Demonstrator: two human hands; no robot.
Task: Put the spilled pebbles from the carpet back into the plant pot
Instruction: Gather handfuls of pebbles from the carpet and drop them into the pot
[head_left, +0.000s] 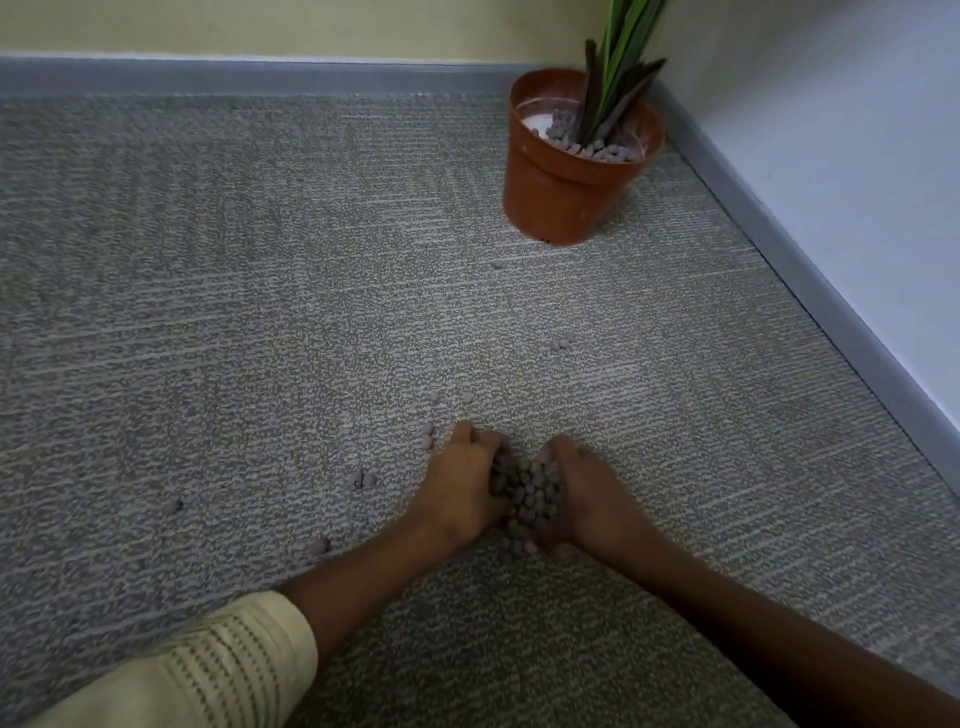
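I have the pebbles (524, 493) heaped between left hand (460, 488) and right hand (587, 493), fingers curled round them on the carpet (208, 312); pot (566, 192) stands ahead-right, in the carpet's far right corner.

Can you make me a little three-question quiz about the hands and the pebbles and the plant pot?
1. True or false: the left hand and right hand cup a heap of small grey-brown round pebbles between them.
2. Where does the terracotta-coloured plastic plant pot stand: A in the corner by the walls, B beside the cream sleeve, C in the hands?
3. Fill in: loose pebbles lie scattered on the grey woven ____.

Key: 1 true; 2 A; 3 carpet.
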